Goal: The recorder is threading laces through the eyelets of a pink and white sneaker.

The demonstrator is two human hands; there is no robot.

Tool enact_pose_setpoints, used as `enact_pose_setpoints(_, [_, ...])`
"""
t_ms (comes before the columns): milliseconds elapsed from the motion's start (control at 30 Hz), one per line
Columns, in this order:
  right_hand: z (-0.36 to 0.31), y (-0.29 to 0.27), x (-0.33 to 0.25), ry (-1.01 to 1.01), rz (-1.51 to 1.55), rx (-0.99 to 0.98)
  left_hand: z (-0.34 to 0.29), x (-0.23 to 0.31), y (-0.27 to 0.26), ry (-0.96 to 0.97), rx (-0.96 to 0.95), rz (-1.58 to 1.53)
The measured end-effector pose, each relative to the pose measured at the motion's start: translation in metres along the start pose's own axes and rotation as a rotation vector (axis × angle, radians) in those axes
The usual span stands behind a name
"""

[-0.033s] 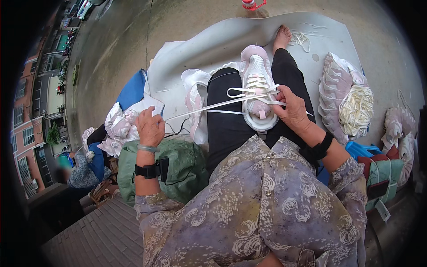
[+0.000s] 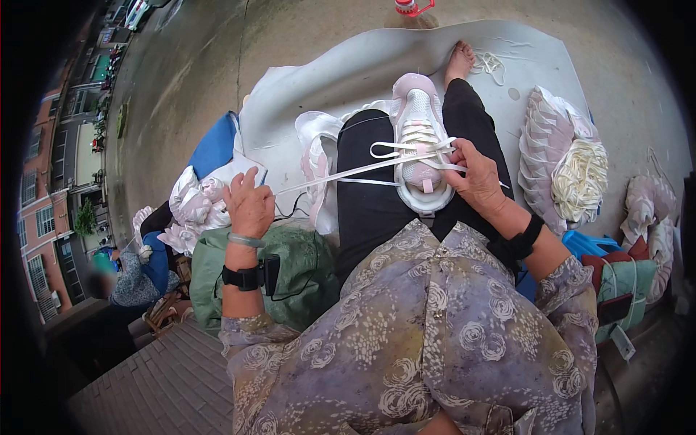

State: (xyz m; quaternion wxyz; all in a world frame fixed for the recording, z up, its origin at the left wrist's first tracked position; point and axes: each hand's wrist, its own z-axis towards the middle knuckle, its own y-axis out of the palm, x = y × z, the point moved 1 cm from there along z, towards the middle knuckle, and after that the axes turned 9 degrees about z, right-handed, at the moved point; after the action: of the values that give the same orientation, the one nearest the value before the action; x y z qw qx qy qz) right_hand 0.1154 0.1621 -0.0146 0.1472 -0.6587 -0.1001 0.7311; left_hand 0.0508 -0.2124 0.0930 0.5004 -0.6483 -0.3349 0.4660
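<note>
A white and pink sneaker [image 2: 418, 138] rests between my thighs, toe pointing away, its white laces threaded across the tongue. My right hand [image 2: 475, 174] is beside its collar, pinching the shoelace [image 2: 341, 175] between thumb and fingers, with a loop sticking out to the left over the shoe. Off to the left, above a green sack [image 2: 301, 257], my left hand [image 2: 250, 201] grips the same lace, stretched nearly straight between both hands. A second strand runs below it toward the shoe. The exact pinch of the left fingers is partly hidden.
A pale sheet [image 2: 290, 94] lies under my legs. White-pink shoe uppers [image 2: 192, 210] are heaped at left; a stack of uppers [image 2: 542, 152] and a bundle of cream laces [image 2: 581, 177] lie at right. Another person [image 2: 145, 272] sits at far left. A red-capped bottle [image 2: 412, 14] stands ahead.
My left hand has shifted slightly up and to the right, its fingers turning a little. My right hand and the sneaker look the same.
</note>
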Motion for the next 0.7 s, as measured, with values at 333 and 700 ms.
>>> enact_pose_setpoints(333, [-0.007, -0.035, -0.011, -0.221, -0.152, -0.102, 0.042, 0.166, -0.006, 0.345, 0.172, -0.262])
enact_pose_setpoints(700, [-0.027, -0.098, -0.021, -0.283, -0.482, -0.163, 0.045, 0.167, 0.019, 0.343, 0.330, -0.296])
